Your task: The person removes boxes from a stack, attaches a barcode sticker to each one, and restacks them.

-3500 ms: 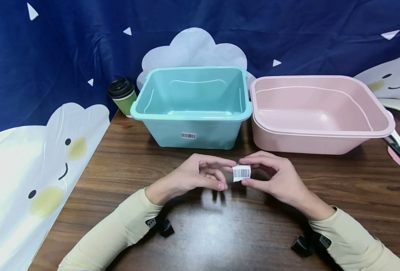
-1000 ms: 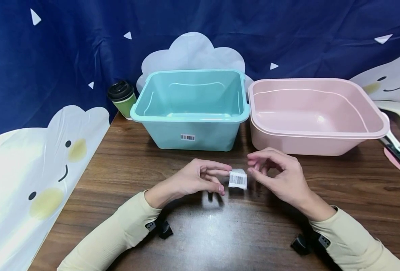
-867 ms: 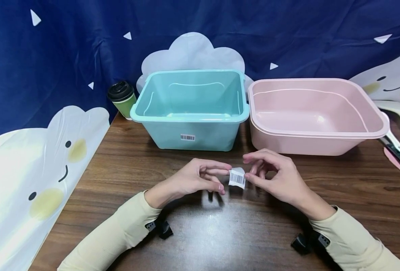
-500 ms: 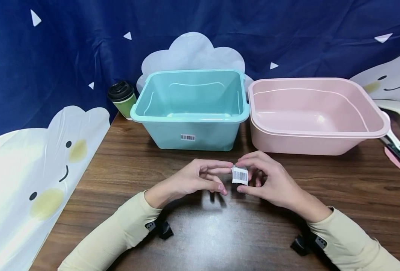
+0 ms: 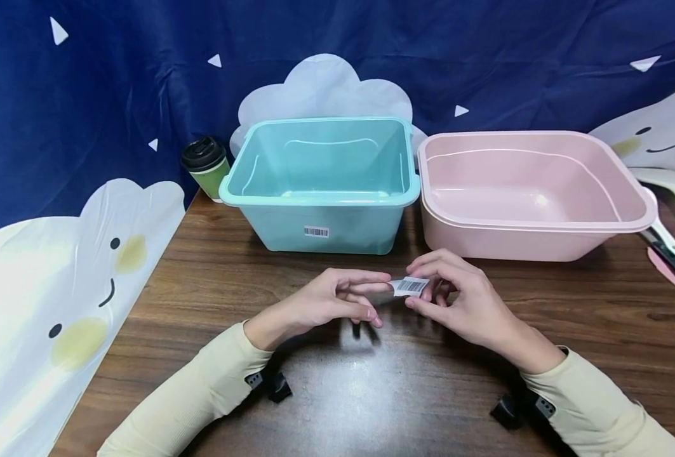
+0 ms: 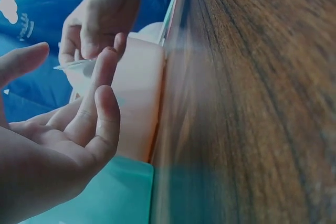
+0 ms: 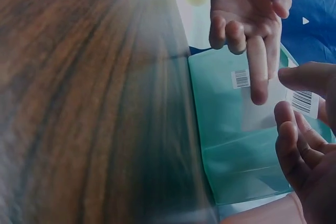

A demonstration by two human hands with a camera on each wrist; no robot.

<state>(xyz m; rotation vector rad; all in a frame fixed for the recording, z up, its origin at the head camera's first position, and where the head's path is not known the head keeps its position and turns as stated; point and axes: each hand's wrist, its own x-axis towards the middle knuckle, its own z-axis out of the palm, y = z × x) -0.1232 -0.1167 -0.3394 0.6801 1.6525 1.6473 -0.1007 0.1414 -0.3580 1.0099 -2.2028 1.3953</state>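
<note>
A small barcode sticker point(image 5: 410, 286), white with a clear strip at its left end, is held between the two hands above the table. The right hand point(image 5: 457, 298) pinches it with curled fingers and thumb; in the right wrist view the printed part of the barcode sticker point(image 7: 303, 102) shows beside the thumb. The left hand point(image 5: 328, 301) keeps its index and middle fingers stretched out, their tips at the sticker's clear end. Its thumb stays apart. In the left wrist view the sticker point(image 6: 79, 65) appears nearly edge-on, partly hidden by fingers.
A turquoise bin point(image 5: 322, 222) with a barcode label point(image 5: 317, 231) stands behind the hands. Beside it is a pink basin point(image 5: 520, 244). A green cup with a black lid point(image 5: 208, 166) stands at the bin's left. Several long-handled utensils point(image 5: 671, 241) lie at the right edge.
The right hand let the sticker go about a second ago, then took hold again. Since then the sticker has tipped flatter and its printed end has risen. The left hand barely moved.
</note>
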